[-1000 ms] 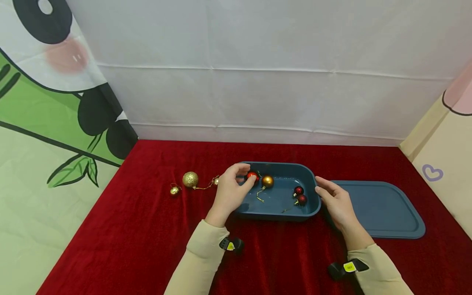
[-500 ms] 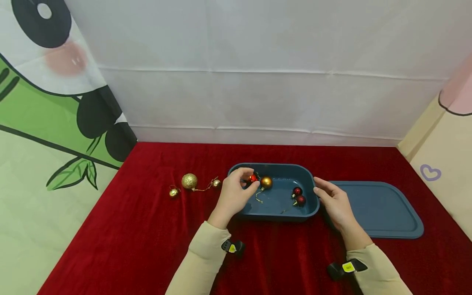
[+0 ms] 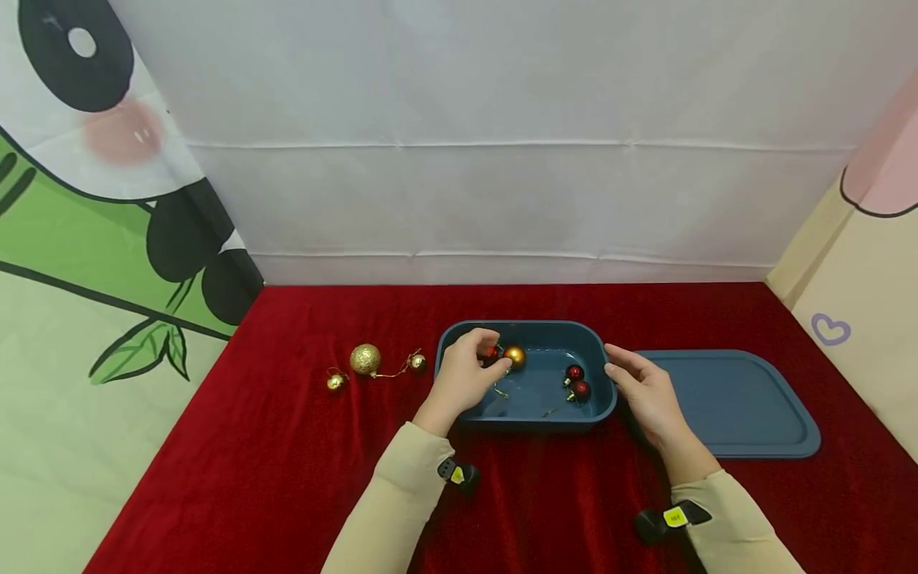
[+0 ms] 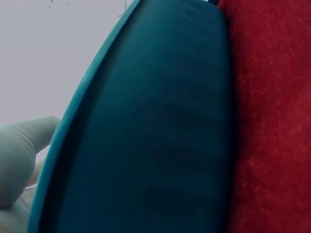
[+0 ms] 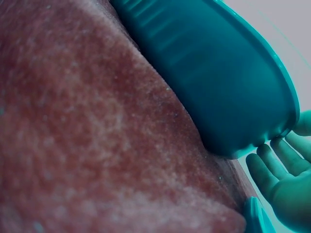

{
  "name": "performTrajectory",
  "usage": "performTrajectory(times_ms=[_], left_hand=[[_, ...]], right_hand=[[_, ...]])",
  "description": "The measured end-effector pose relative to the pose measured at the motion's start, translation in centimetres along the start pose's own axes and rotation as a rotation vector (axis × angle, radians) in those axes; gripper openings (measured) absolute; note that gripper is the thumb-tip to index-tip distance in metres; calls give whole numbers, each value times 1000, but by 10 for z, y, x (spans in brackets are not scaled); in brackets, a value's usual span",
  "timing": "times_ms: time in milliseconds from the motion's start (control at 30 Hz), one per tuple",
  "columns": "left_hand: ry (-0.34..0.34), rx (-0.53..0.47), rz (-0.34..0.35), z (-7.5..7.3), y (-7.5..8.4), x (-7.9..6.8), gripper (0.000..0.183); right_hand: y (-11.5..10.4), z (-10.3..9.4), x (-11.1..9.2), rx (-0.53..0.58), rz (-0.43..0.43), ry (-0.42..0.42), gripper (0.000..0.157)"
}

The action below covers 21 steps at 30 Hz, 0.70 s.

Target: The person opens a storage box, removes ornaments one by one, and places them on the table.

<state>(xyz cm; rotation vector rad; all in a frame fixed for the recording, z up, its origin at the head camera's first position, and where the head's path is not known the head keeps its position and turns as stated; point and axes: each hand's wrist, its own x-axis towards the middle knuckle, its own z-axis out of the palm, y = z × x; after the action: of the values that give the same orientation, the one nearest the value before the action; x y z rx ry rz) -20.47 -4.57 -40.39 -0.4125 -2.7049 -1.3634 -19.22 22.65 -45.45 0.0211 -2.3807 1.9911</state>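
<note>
My left hand (image 3: 462, 375) is over the left part of a blue rectangular box (image 3: 534, 418), its thumb and fingers pinching a red bauble (image 3: 492, 355), mostly hidden by the hand. Right beside the fingertips, a gold bauble (image 3: 514, 357) with a gold string lies in the box. Two dark red baubles (image 3: 579, 391) sit toward the right inside. In the left wrist view, the box's outer wall (image 4: 155, 121) fills the middle, with part of the hand behind the rim. My right hand (image 3: 649, 395) touches the box's right end with extended fingers (image 5: 265, 172) against the outside.
A flat blue lid (image 3: 731, 402) lies on the red cloth (image 3: 323, 486) to the right of the box. Left of the box are a large glittery gold bauble (image 3: 366, 359) and two smaller gold ones (image 3: 336, 381). A pale fabric backdrop (image 3: 502, 207) stands behind the table.
My left hand has moved slightly right and down inside the box with the red bauble, toward the gold one. The right hand stays at the box's end. The head view has shifted a little.
</note>
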Motion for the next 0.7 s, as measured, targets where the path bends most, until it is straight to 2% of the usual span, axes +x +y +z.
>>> performTrajectory(times_ms=[133,700], left_hand=[[-27,18,-31,2,1,2,45],[-147,109,-78,12,7,14,51]], right_hand=[[0,0,0,0,2,0,50],[-2,0,0,10,4,-4,50]])
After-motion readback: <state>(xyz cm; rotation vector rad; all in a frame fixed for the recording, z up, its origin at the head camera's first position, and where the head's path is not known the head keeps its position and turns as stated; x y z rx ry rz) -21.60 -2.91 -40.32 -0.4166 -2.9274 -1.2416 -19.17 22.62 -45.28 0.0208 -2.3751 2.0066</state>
